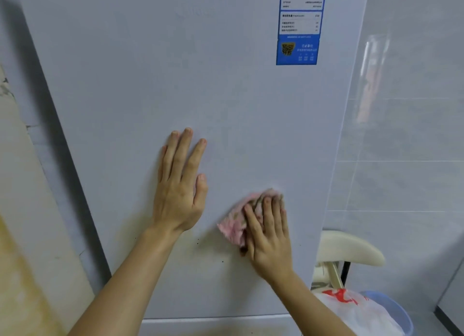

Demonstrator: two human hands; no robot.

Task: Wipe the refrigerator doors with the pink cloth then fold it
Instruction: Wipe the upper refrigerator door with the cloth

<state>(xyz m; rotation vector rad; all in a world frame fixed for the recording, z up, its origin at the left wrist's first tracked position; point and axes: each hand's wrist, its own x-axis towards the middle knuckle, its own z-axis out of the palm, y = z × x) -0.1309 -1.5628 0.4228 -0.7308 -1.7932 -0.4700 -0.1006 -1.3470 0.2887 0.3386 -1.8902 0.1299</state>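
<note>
Right hand: fingers straight, pressing the pink cloth against the refrigerator door, low and right of centre. Cloth: bunched, spilling leftward from under the fingers. Left hand: flat, empty, palm on the door, just left of the cloth. Dark specks: just below the cloth.
</note>
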